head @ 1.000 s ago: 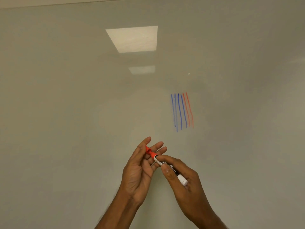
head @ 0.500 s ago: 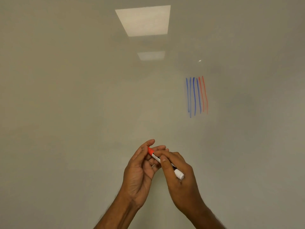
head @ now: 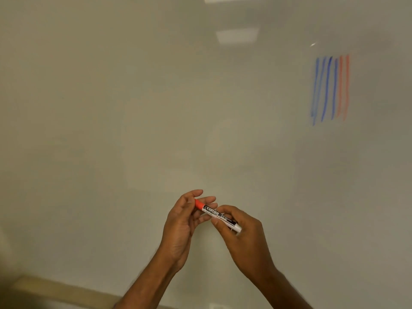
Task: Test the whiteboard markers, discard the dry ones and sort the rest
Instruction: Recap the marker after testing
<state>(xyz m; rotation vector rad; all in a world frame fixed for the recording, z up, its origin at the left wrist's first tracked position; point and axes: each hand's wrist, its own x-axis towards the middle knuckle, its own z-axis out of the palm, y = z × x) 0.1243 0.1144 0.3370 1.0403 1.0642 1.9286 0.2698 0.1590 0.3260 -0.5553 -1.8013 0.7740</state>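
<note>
Left hand (head: 184, 221) and right hand (head: 246, 238) meet low in front of the whiteboard (head: 111, 130), blue and red test strokes (head: 330, 88) way off upper right. Right one's gripping the red whiteboard marker (head: 219, 216) by the barrel, left one's pinching its cap (head: 199, 204).

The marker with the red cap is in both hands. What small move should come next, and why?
Probably press the red cap firmly home with the left hand while the right hand holds the marker: red strokes on the whiteboard suggest it writes.
</note>
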